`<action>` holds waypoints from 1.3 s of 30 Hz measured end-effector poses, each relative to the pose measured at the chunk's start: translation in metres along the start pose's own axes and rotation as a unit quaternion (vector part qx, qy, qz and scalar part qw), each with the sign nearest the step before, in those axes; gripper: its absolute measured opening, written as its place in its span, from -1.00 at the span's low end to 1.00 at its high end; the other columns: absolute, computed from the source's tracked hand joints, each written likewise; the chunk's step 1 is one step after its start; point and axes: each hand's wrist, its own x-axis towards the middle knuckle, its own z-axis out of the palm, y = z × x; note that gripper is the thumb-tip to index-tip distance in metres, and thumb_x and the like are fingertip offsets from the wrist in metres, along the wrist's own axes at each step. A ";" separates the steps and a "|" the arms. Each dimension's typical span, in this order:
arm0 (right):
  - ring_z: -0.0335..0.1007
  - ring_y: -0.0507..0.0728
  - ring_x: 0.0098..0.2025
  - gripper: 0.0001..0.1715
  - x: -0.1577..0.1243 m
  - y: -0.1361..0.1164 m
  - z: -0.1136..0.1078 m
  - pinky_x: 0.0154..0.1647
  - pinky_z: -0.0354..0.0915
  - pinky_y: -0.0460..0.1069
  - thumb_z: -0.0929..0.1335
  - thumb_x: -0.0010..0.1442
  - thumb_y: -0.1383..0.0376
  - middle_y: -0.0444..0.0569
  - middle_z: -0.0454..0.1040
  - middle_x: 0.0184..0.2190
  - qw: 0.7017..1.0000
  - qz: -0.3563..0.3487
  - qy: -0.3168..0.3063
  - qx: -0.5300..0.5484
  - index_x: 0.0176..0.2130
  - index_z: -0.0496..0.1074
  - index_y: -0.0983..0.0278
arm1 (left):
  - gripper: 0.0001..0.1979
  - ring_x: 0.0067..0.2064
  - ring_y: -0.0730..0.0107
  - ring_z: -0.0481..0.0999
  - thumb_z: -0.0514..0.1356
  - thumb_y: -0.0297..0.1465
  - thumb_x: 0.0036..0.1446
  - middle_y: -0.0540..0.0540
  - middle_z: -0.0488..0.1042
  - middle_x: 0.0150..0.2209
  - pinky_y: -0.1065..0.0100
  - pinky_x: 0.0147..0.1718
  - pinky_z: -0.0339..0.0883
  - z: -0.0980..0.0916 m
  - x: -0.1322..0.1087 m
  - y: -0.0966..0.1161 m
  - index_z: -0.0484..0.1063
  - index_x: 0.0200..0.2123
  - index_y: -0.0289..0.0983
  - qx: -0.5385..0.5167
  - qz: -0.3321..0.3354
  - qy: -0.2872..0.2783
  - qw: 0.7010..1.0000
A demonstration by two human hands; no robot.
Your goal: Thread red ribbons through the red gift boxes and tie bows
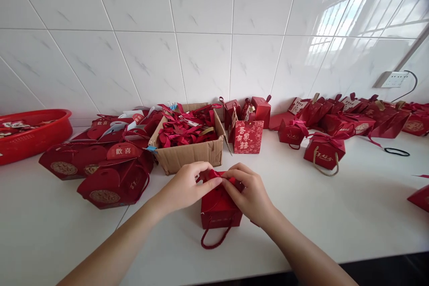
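So you've got both hands together over the red gift box point(219, 219), fingertips almost meeting on top of it. Your left hand point(189, 187) is pinched on the red ribbon point(214, 173) from one side, and your right hand point(247, 193) is pinched on it from the other. Can't really tell how the ribbon's looped, your fingers cover most of it. The gift box sits upright nearer the front edge of the surface point(174, 241) than the back, with its rope handle point(216, 246) flopped down toward that front edge.

Just past your left hand there's a cardboard carton point(191, 158) heaped with loose ribbons point(186, 130). Left of that, a bunch of dark red boxes point(107, 183) is crowded together, and a red basin point(40, 140) is over by the back left corner. Beyond your right hand, an upright red panel with white lettering point(249, 137) stands next to the carton. Further right you've got a bow-topped box point(324, 155), then a crowd of red boxes along the back edge.
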 end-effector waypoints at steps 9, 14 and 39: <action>0.29 0.17 -0.11 -0.82 0.000 0.004 0.000 -0.07 0.30 0.10 0.27 0.24 0.29 0.05 0.36 -0.19 0.998 -0.013 0.001 -0.060 -0.32 0.45 0.26 | -0.88 -0.32 0.44 0.37 0.14 -0.31 0.16 0.04 0.42 -0.38 0.43 -0.32 0.27 0.011 0.001 -0.004 0.35 -0.32 -0.24 -0.084 0.050 0.021 0.995; 0.27 0.19 -0.06 -0.81 0.000 0.004 -0.002 -0.01 0.27 0.14 0.26 0.24 0.28 0.05 0.38 -0.17 0.998 -0.001 -0.011 -0.056 -0.33 0.45 0.25 | -0.93 -0.36 0.46 0.35 0.15 -0.37 0.14 0.04 0.40 -0.40 0.44 -0.35 0.25 0.016 0.000 -0.009 0.32 -0.34 -0.24 -0.038 0.085 0.050 0.994; -0.04 0.26 0.32 -0.62 0.005 0.005 -0.005 0.18 0.15 0.14 0.31 0.19 0.03 0.01 0.11 0.28 0.979 0.142 -0.100 0.110 -0.33 0.57 0.22 | -0.93 -0.24 0.40 0.46 0.12 -0.46 0.15 -0.03 0.46 -0.30 0.38 -0.21 0.33 0.025 0.002 -0.016 0.32 -0.27 -0.23 -0.055 0.111 0.146 0.981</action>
